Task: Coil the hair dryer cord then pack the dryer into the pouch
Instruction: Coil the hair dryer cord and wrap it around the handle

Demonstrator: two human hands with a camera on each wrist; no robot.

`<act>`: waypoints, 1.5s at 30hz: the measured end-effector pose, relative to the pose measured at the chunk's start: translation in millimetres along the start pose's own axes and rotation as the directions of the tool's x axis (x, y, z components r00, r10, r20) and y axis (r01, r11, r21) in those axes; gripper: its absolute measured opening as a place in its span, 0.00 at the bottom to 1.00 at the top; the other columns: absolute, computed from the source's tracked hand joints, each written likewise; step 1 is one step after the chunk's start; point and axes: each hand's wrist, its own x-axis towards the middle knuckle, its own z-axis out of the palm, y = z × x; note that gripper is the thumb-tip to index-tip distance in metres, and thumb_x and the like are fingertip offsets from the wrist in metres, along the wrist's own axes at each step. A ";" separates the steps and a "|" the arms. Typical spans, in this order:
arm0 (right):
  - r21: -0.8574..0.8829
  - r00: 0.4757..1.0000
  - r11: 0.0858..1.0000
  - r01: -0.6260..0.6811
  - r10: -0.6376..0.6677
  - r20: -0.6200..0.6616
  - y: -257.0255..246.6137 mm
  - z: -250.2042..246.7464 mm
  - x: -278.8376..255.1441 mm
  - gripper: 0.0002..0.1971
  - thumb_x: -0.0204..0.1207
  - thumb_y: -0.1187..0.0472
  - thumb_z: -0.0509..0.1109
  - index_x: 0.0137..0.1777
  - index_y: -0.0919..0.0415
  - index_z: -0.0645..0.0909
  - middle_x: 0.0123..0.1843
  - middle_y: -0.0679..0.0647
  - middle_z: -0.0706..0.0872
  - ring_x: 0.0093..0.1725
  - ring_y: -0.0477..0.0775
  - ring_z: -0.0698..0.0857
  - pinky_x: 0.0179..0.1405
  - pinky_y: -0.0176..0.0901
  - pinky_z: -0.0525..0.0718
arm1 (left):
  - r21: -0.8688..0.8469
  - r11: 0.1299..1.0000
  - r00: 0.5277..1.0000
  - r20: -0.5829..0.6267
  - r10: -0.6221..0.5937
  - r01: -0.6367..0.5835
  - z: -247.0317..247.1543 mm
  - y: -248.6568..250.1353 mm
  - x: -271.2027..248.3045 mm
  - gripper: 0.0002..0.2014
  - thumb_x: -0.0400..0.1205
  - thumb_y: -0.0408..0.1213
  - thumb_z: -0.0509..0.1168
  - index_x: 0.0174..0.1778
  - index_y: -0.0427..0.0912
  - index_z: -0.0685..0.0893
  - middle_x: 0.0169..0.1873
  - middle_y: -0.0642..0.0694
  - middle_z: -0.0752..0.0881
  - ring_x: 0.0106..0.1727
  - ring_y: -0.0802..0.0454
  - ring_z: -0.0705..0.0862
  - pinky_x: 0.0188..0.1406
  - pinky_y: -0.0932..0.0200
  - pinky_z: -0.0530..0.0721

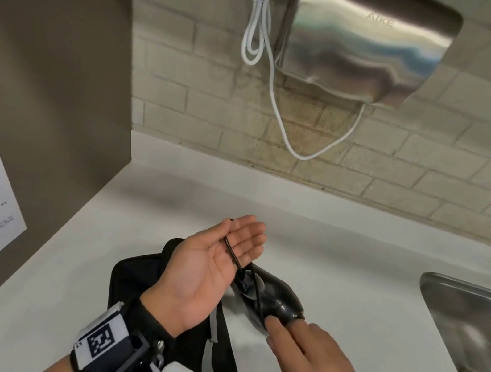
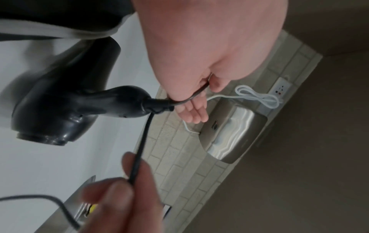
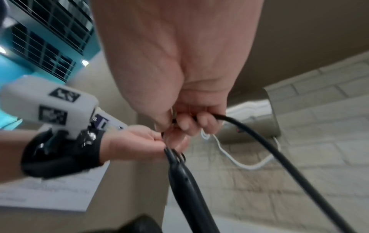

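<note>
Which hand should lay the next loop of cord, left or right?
Probably the right hand: it pinches the free run of the black cord below the hair dryer. The left hand lies palm up, with cord across its palm, placed to receive loops.

A glossy black hair dryer (image 1: 276,304) and black cord (image 2: 139,146) lie over a black pouch (image 1: 137,278) with grey trim, on a white countertop (image 1: 338,266).

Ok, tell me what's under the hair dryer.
The hair dryer lies on the white counter, its handle end beside the black pouch. Whether it overlaps the pouch is hidden by the left hand.
</note>
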 end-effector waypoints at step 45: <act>0.417 0.905 0.812 -0.408 0.420 0.068 -4.3 22.7 -35.7 0.10 0.82 0.45 0.58 0.50 0.41 0.80 0.37 0.41 0.81 0.25 0.39 0.78 0.19 0.30 0.78 | 0.075 0.992 0.995 0.000 0.104 -0.104 -15.5 -3.5 -12.9 0.23 0.89 0.45 0.52 0.70 0.30 0.79 0.30 0.46 0.81 0.31 0.52 0.79 0.47 0.54 0.75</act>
